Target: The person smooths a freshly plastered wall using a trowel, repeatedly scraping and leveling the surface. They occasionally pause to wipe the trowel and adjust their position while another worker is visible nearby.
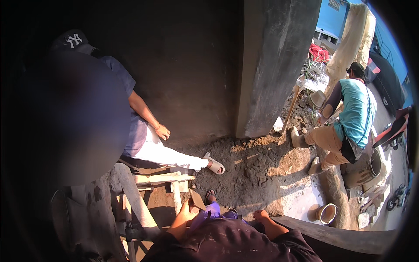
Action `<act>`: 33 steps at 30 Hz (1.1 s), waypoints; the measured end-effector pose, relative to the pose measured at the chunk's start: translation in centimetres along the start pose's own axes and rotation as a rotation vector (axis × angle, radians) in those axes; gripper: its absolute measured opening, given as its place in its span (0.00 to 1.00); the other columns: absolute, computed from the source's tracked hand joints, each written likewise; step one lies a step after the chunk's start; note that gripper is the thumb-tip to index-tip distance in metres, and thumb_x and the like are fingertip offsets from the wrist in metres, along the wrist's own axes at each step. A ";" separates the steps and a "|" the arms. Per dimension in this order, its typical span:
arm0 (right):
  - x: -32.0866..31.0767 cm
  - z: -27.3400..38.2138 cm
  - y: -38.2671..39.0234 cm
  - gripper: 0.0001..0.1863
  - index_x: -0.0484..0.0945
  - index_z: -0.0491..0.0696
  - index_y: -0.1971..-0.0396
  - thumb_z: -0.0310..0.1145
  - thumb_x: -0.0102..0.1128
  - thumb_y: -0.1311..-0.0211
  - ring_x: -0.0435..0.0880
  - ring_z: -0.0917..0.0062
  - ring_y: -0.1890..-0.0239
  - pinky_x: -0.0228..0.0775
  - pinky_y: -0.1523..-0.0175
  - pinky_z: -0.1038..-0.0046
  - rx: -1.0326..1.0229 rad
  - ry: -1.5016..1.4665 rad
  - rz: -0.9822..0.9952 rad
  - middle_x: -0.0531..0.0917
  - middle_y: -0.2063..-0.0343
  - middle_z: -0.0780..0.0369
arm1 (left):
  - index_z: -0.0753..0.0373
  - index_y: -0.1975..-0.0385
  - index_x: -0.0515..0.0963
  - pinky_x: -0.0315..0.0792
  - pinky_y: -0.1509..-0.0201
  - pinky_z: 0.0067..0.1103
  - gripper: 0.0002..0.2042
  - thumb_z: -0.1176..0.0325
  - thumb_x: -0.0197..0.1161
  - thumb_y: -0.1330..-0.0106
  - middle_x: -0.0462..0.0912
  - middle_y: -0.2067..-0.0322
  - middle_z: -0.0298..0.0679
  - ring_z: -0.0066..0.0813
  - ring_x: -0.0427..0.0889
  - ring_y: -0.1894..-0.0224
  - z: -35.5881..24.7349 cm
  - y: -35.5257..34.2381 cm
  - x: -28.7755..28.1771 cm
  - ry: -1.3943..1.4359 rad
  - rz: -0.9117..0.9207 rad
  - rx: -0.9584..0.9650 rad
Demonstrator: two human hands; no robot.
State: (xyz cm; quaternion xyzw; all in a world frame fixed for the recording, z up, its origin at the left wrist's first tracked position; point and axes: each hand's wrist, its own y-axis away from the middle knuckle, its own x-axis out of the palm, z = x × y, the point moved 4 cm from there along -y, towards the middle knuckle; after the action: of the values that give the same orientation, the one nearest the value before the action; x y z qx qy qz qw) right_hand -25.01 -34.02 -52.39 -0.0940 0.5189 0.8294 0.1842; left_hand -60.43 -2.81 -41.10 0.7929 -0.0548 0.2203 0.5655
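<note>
Holding a flat brown board in the left fingers; steady the grip. Cannot tell of anything inside the curled right fingers.

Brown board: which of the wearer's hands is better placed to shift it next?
Probably the left hand: it already grips the brown board near its lower edge. The right hand is well off to the right, apart from the board.
</note>
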 end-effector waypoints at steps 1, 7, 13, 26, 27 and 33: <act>-0.9 -2.2 -0.5 0.13 0.87 0.46 0.53 0.36 0.66 0.31 0.89 0.76 0.72 0.84 0.65 0.73 0.044 -0.204 -0.062 0.92 0.67 0.61 | 0.51 0.59 0.84 0.75 0.61 0.33 0.12 0.52 0.59 0.24 0.87 0.66 0.32 0.33 0.85 0.62 1.4 0.7 -0.7 0.053 0.012 -0.007; -2.6 -4.2 1.4 0.16 0.91 0.49 0.55 0.39 0.61 0.34 0.92 0.77 0.69 0.85 0.57 0.72 0.058 -0.241 -0.154 0.93 0.70 0.63 | 0.52 0.47 0.82 0.78 0.44 0.39 0.16 0.52 0.58 0.25 0.87 0.50 0.37 0.39 0.85 0.46 4.0 4.8 -6.3 -0.157 0.295 0.284; 0.1 -2.7 4.5 0.16 0.91 0.51 0.54 0.43 0.61 0.32 0.92 0.77 0.67 0.85 0.60 0.70 0.028 0.084 -0.057 0.94 0.65 0.67 | 0.54 0.39 0.79 0.77 0.37 0.43 0.20 0.52 0.57 0.24 0.85 0.43 0.39 0.41 0.83 0.39 4.5 10.8 -5.9 -0.248 0.239 0.436; 11.4 19.9 0.7 0.19 0.87 0.41 0.50 0.43 0.63 0.26 0.91 0.76 0.65 0.83 0.56 0.70 -0.511 0.396 0.201 0.93 0.64 0.60 | 0.57 0.33 0.73 0.79 0.37 0.42 0.23 0.56 0.58 0.23 0.83 0.40 0.42 0.42 0.83 0.38 -0.1 16.9 -3.1 -0.065 0.637 0.565; 12.3 22.5 2.0 0.20 0.86 0.40 0.49 0.42 0.63 0.25 0.91 0.75 0.64 0.83 0.56 0.70 -0.563 0.319 0.206 0.92 0.63 0.59 | 0.58 0.32 0.72 0.79 0.37 0.41 0.23 0.56 0.59 0.23 0.83 0.40 0.42 0.42 0.83 0.38 -0.2 17.7 -3.6 -0.048 0.643 0.583; 18.3 30.6 12.2 0.19 0.85 0.38 0.51 0.40 0.63 0.26 0.92 0.71 0.62 0.82 0.55 0.69 -0.789 0.002 0.490 0.92 0.60 0.57 | 0.59 0.30 0.69 0.79 0.37 0.41 0.25 0.58 0.59 0.23 0.82 0.39 0.44 0.42 0.83 0.38 0.1 19.8 -3.4 0.021 0.677 0.692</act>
State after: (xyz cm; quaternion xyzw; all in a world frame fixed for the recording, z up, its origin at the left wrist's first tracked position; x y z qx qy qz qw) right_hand -45.63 -7.64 -35.06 -0.0321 0.1709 0.9824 -0.0675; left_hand -70.09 -10.45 -25.28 0.8697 -0.2275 0.4055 0.1655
